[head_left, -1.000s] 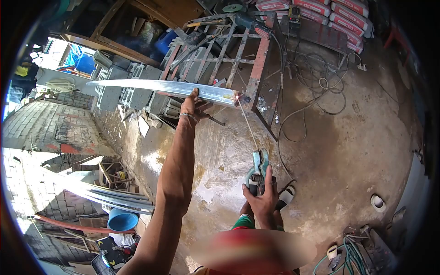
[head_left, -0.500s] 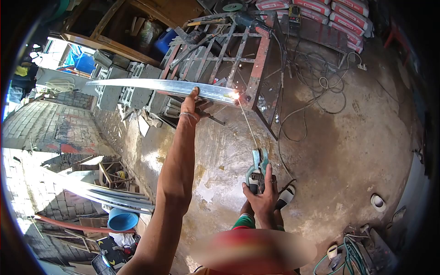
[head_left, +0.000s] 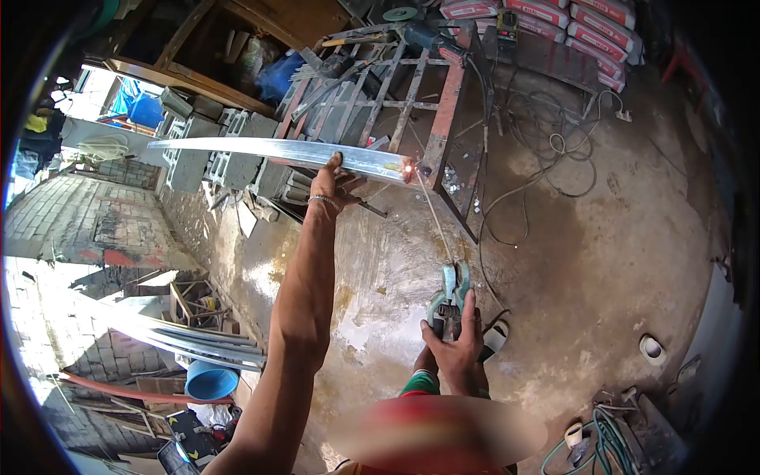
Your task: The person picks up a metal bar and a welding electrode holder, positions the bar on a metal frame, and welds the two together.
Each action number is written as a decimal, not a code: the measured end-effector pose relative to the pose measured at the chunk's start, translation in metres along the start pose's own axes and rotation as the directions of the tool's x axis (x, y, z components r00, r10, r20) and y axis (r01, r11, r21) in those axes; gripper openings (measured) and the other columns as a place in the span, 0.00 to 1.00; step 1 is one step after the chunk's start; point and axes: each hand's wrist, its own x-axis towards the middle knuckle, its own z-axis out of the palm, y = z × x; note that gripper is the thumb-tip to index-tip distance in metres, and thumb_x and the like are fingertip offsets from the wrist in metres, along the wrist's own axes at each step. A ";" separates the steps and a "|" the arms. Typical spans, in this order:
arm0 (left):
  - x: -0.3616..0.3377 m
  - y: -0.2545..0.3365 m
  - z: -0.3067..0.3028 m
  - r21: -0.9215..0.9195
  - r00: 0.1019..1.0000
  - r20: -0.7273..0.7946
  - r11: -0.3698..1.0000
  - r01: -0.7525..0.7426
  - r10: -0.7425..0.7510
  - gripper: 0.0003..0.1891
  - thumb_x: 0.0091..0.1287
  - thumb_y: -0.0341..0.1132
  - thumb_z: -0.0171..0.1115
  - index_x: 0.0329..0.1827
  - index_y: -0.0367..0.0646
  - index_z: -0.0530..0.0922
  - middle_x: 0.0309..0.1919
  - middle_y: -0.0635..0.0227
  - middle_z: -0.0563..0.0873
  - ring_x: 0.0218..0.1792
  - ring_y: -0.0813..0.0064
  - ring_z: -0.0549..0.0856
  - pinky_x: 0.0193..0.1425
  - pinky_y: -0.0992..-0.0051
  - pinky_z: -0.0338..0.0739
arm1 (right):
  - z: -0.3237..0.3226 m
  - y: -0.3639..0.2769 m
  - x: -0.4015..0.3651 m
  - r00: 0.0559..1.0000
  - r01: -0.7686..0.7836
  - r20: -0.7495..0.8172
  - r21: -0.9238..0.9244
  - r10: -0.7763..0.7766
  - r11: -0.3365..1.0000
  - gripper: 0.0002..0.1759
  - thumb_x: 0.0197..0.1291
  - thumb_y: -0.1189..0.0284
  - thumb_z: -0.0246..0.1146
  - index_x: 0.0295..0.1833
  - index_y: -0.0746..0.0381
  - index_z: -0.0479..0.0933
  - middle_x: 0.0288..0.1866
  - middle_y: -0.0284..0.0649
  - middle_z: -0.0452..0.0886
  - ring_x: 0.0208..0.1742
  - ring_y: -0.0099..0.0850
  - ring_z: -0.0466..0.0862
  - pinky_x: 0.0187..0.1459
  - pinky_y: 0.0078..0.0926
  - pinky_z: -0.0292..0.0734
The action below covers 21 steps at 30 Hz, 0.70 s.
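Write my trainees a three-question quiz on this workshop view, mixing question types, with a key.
1. The left hand grips:
a) a blue tub
b) the metal strip
c) a sandal

2. True or false: the thin rod in the teal clamp reaches the stacked bags.

3. Fill in: the glowing spot is at one ____ of the metal strip.

Key: 1 b; 2 false; 3 end.

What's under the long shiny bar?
Grey blocks peek out on both sides of the bar, and the left hand has fingers beneath it. A metal frame is by its right end. The bar hides whatever's directly below.
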 end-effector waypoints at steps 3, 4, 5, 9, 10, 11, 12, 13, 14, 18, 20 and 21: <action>-0.002 0.001 0.000 0.006 1.000 0.003 1.000 -0.010 0.010 0.40 0.67 0.63 0.58 0.71 0.39 0.68 0.67 0.45 0.73 0.65 0.44 0.76 0.68 0.28 0.55 | 0.002 0.000 -0.003 0.999 -0.037 0.040 0.026 0.036 0.999 0.52 0.41 0.70 0.80 0.74 0.67 0.63 0.52 0.54 0.79 0.49 0.50 0.82 0.49 0.42 0.78; -0.003 0.000 0.001 0.007 1.000 0.004 1.000 -0.016 0.016 0.39 0.67 0.62 0.59 0.70 0.39 0.68 0.67 0.45 0.73 0.64 0.44 0.76 0.68 0.28 0.55 | 0.002 0.001 -0.004 0.994 -0.073 0.081 0.042 0.069 0.996 0.53 0.41 0.71 0.80 0.74 0.69 0.61 0.57 0.58 0.78 0.55 0.54 0.80 0.56 0.44 0.77; -0.004 0.000 0.001 0.007 1.000 0.004 1.000 -0.016 0.016 0.39 0.67 0.62 0.59 0.70 0.39 0.68 0.67 0.45 0.73 0.64 0.44 0.76 0.68 0.28 0.55 | 0.002 0.001 -0.003 0.994 -0.073 0.081 0.042 0.069 0.996 0.53 0.41 0.71 0.80 0.74 0.69 0.61 0.57 0.58 0.78 0.55 0.54 0.80 0.56 0.44 0.77; -0.003 0.001 0.002 0.000 1.000 -0.005 1.000 -0.013 0.013 0.39 0.67 0.62 0.58 0.70 0.39 0.68 0.67 0.44 0.72 0.64 0.43 0.77 0.67 0.27 0.54 | 0.004 0.000 0.000 1.000 -0.010 0.027 0.007 0.010 1.000 0.51 0.40 0.70 0.80 0.72 0.66 0.66 0.52 0.53 0.80 0.46 0.47 0.84 0.46 0.40 0.82; -0.004 0.001 0.002 0.002 1.000 -0.002 1.000 -0.016 0.016 0.39 0.67 0.62 0.58 0.70 0.39 0.68 0.67 0.44 0.72 0.64 0.43 0.77 0.67 0.26 0.54 | 0.004 0.000 0.000 0.999 -0.019 0.036 0.019 0.019 1.000 0.51 0.39 0.70 0.80 0.72 0.66 0.66 0.53 0.53 0.80 0.47 0.48 0.84 0.46 0.40 0.82; -0.005 0.001 0.002 0.003 1.000 -0.002 1.000 -0.016 0.016 0.39 0.67 0.62 0.58 0.70 0.39 0.68 0.67 0.44 0.72 0.64 0.43 0.77 0.67 0.26 0.54 | 0.004 0.001 -0.001 0.999 -0.020 0.036 0.019 0.019 1.000 0.51 0.39 0.70 0.80 0.72 0.66 0.66 0.53 0.53 0.80 0.47 0.48 0.84 0.46 0.40 0.82; -0.005 0.001 0.003 0.005 1.000 -0.005 1.000 -0.020 0.020 0.39 0.67 0.62 0.58 0.70 0.39 0.68 0.67 0.44 0.72 0.63 0.43 0.77 0.67 0.26 0.54 | 0.005 0.001 -0.002 0.997 -0.047 0.064 0.041 0.044 0.998 0.52 0.41 0.70 0.80 0.74 0.66 0.64 0.54 0.55 0.79 0.50 0.50 0.83 0.49 0.41 0.80; -0.006 0.002 0.003 0.007 1.000 -0.009 1.000 -0.024 0.024 0.39 0.67 0.62 0.58 0.70 0.39 0.68 0.67 0.43 0.72 0.63 0.44 0.78 0.67 0.26 0.54 | 0.005 0.001 -0.002 0.993 -0.075 0.092 0.061 0.069 0.995 0.53 0.42 0.71 0.79 0.75 0.67 0.62 0.55 0.57 0.79 0.53 0.52 0.81 0.52 0.43 0.78; -0.006 0.002 0.004 0.008 1.000 -0.009 1.000 -0.023 0.024 0.39 0.67 0.62 0.58 0.70 0.39 0.68 0.67 0.43 0.72 0.63 0.44 0.78 0.67 0.26 0.54 | 0.005 0.001 -0.001 0.993 -0.075 0.092 0.061 0.070 0.995 0.53 0.42 0.71 0.79 0.75 0.67 0.62 0.55 0.57 0.79 0.53 0.52 0.81 0.52 0.43 0.78; -0.007 0.002 0.004 0.013 1.000 -0.005 1.000 -0.025 0.025 0.39 0.68 0.62 0.58 0.71 0.39 0.68 0.67 0.43 0.72 0.63 0.43 0.77 0.67 0.26 0.54 | 0.006 0.001 0.000 0.996 -0.045 0.072 0.046 0.042 0.998 0.53 0.42 0.71 0.79 0.75 0.67 0.61 0.54 0.56 0.79 0.51 0.52 0.82 0.51 0.42 0.78; -0.007 0.001 0.004 0.011 1.000 -0.015 1.000 -0.026 0.027 0.39 0.68 0.62 0.58 0.71 0.39 0.67 0.67 0.43 0.72 0.64 0.43 0.77 0.67 0.26 0.53 | 0.006 0.002 -0.001 0.996 -0.055 0.075 0.050 0.051 0.997 0.53 0.42 0.71 0.79 0.75 0.67 0.62 0.53 0.56 0.80 0.51 0.51 0.82 0.50 0.42 0.78; -0.007 0.002 0.004 0.008 1.000 -0.013 1.000 -0.025 0.025 0.39 0.68 0.61 0.58 0.71 0.39 0.67 0.68 0.43 0.72 0.64 0.43 0.77 0.68 0.26 0.53 | 0.007 0.003 -0.001 0.997 -0.046 0.069 0.040 0.043 0.998 0.53 0.42 0.71 0.79 0.75 0.67 0.62 0.53 0.56 0.80 0.50 0.51 0.82 0.50 0.42 0.78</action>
